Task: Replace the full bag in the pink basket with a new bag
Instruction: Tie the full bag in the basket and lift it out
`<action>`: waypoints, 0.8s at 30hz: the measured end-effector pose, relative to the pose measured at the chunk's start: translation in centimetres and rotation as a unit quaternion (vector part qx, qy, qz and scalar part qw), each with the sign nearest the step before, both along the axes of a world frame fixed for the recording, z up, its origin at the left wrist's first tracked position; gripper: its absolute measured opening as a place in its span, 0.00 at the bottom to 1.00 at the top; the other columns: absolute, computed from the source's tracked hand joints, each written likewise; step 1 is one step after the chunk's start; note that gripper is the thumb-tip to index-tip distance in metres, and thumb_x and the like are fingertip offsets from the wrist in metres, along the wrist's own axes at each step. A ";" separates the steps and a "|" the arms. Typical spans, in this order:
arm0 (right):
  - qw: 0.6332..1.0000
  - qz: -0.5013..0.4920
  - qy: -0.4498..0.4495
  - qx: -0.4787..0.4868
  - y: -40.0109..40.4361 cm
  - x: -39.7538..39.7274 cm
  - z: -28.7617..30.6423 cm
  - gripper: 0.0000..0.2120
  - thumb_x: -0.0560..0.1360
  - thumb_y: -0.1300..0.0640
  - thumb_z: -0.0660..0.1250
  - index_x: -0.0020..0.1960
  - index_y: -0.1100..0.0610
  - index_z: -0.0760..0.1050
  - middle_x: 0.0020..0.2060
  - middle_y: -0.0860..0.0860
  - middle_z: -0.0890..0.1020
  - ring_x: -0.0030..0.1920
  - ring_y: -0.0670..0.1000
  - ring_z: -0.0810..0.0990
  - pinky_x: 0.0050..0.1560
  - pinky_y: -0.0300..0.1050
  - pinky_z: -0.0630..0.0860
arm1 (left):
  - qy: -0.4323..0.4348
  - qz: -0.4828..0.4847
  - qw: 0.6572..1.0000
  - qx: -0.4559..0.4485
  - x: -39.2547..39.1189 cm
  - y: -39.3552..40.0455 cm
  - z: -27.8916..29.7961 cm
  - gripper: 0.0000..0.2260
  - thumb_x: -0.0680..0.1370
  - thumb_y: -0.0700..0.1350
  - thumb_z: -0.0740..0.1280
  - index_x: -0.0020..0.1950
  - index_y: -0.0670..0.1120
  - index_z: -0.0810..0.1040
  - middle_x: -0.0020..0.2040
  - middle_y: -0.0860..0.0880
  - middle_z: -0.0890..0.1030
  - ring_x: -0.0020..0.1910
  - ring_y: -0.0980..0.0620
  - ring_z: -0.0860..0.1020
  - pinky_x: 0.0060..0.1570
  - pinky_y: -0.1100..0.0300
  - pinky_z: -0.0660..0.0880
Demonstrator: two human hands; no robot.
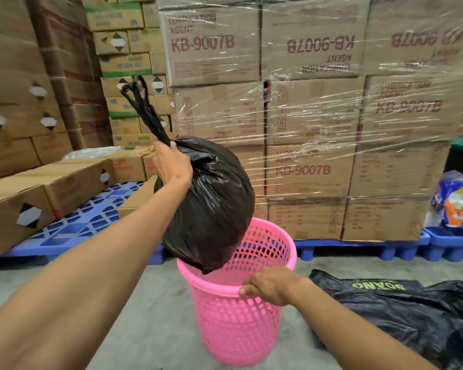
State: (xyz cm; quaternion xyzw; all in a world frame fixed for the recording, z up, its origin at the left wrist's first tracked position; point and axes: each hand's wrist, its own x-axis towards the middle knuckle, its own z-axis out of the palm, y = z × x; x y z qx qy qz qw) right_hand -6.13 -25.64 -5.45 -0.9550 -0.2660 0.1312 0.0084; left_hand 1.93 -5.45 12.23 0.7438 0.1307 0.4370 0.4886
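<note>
The pink basket [238, 303] stands on the grey concrete floor [158, 329] in the lower middle of the frame, tilted a little, its mesh wall open to view. Through the holes you can see only pink and bits of the blue pallet behind; whether anything lies at the bottom you cannot tell.

Your left hand [171, 161], in the middle of the frame, is closed tight around the twisted neck of the full black bag [214, 204]. The tied handles [142, 108] stick up and to the left above your fist. The bag hangs round and bulging below your hand, nearly clear of the basket: its lowest point sits just at the rim on the basket's left side, inside the opening.

Your right hand [267, 285] grips the near rim of the basket, fingers curled over the edge, just right of and below the bag's bottom tip.

A flat black bag with green lettering [401, 308] lies spread on the floor at the lower right, just beside the basket and near your right forearm.

Behind, shrink-wrapped cardboard boxes marked KB-9007B [305, 116] are stacked on a blue pallet [358, 247] across the upper right. More cardboard boxes [38, 198] sit on another blue pallet [91, 222] at the left. A clear bag of colourful wrappers [455, 198] rests at the far right edge.
</note>
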 end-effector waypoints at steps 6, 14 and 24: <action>1.000 -0.007 0.016 0.016 -1.4 1.1 -0.9 0.27 0.79 0.36 0.47 0.53 0.54 0.75 0.46 0.52 0.80 0.45 0.52 0.76 0.50 0.51 0.74 | -0.013 0.025 0.999 0.022 -0.4 2.2 1.8 0.15 0.83 0.44 0.54 0.66 0.37 0.69 0.64 0.38 0.76 0.65 0.39 0.72 0.61 0.49 0.67; 1.000 -0.017 0.005 -0.006 -2.1 1.2 -0.7 0.21 0.78 0.35 0.46 0.42 0.47 0.69 0.38 0.47 0.74 0.40 0.50 0.74 0.47 0.48 0.72 | 0.076 0.051 0.995 0.043 0.8 6.5 -4.0 0.15 0.83 0.42 0.56 0.67 0.38 0.68 0.64 0.36 0.77 0.64 0.36 0.74 0.60 0.45 0.71; 0.996 -0.018 0.083 -0.014 -2.1 1.2 0.5 0.24 0.80 0.36 0.46 0.55 0.50 0.73 0.53 0.50 0.79 0.53 0.52 0.77 0.61 0.53 0.72 | 0.141 0.126 0.982 -0.031 0.3 12.0 -10.4 0.10 0.82 0.39 0.56 0.62 0.37 0.69 0.60 0.34 0.78 0.61 0.34 0.75 0.58 0.41 0.72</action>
